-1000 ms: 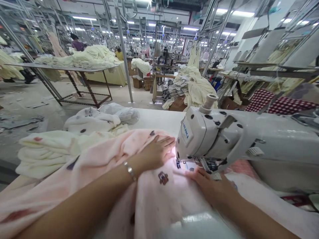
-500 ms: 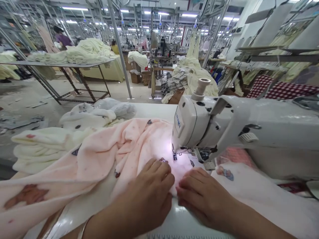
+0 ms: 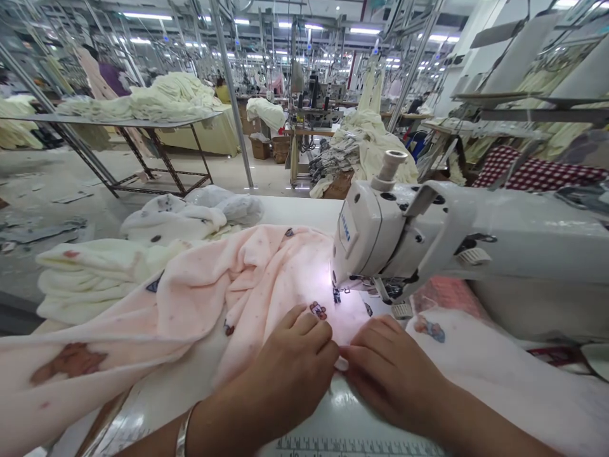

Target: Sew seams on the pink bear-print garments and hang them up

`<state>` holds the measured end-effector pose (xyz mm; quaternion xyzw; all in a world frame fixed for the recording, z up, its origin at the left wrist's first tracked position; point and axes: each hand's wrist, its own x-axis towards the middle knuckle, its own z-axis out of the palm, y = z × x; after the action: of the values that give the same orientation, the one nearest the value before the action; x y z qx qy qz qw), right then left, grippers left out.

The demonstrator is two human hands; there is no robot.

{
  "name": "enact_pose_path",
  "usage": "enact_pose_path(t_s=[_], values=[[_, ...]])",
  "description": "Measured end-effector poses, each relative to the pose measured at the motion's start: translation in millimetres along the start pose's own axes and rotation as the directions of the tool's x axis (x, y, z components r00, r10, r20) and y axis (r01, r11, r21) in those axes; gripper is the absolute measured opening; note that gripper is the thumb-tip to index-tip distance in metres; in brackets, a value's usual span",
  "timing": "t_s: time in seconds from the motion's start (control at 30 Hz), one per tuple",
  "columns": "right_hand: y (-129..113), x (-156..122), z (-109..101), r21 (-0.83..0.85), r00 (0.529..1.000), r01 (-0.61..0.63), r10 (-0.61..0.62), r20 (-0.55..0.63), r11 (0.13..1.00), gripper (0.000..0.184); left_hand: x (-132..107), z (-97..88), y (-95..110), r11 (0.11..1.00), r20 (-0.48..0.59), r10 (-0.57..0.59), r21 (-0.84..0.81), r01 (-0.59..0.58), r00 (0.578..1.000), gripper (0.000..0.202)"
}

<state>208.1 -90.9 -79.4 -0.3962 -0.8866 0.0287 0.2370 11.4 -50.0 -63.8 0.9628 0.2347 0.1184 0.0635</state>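
Pink fleece fabric (image 3: 266, 273) printed with small bears lies in folds across the sewing table and runs under the presser foot (image 3: 337, 296) of a white sewing machine (image 3: 404, 235). My left hand (image 3: 297, 362), with a bangle on its wrist, pinches the fabric's near edge just in front of the lit needle area. Close beside it, my right hand (image 3: 385, 365) has its fingers closed on the same edge. A small pale bit of folded edge shows between the two hands. Both thumbs are largely hidden.
Cream folded fabric (image 3: 95, 273) and a white spotted piece (image 3: 174, 216) lie at the table's left. More pale printed fabric (image 3: 504, 362) is right of my hands. A ruler strip (image 3: 352, 446) marks the near edge. Beyond stands a metal table (image 3: 143, 120) heaped with cream cloth.
My hands have drawn closer together at the fabric's edge, and a bit of folded edge now shows between them. The view has shifted slightly, showing more of the ruler.
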Motion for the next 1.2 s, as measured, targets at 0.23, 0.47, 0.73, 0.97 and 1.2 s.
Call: enact_pose_path(t_s=[0.23,0.47,0.73,0.97,1.2], values=[[-3,3,4,-0.044,0.987,0.129,-0.133,-0.09,0.991,0.01,-2,-3.0,-1,0.999,0.047,-0.009,-0.043,0.011,0.999,0.01],[-5,3,6,-0.021,0.993,0.067,-0.068,-0.091,0.998,0.013,-2,-19.0,9,0.989,-0.018,-0.034,-0.145,0.031,0.999,0.009],[-9,-4,1,0.002,0.998,-0.011,0.011,0.059,1.0,0.012,1,9.0,3,0.992,0.001,-0.118,-0.045,0.118,0.993,0.019],[26,12,3,-0.117,0.986,-0.138,0.147,0.074,0.984,0.023,34,16.0,-41,0.977,-0.081,-0.18,-0.129,0.168,0.98,0.032],[26,9,2,-0.076,0.97,-0.145,0.157,0.187,0.986,0.02,34,10.5,-39,0.982,-0.033,-0.165,-0.093,0.161,0.986,0.024]])
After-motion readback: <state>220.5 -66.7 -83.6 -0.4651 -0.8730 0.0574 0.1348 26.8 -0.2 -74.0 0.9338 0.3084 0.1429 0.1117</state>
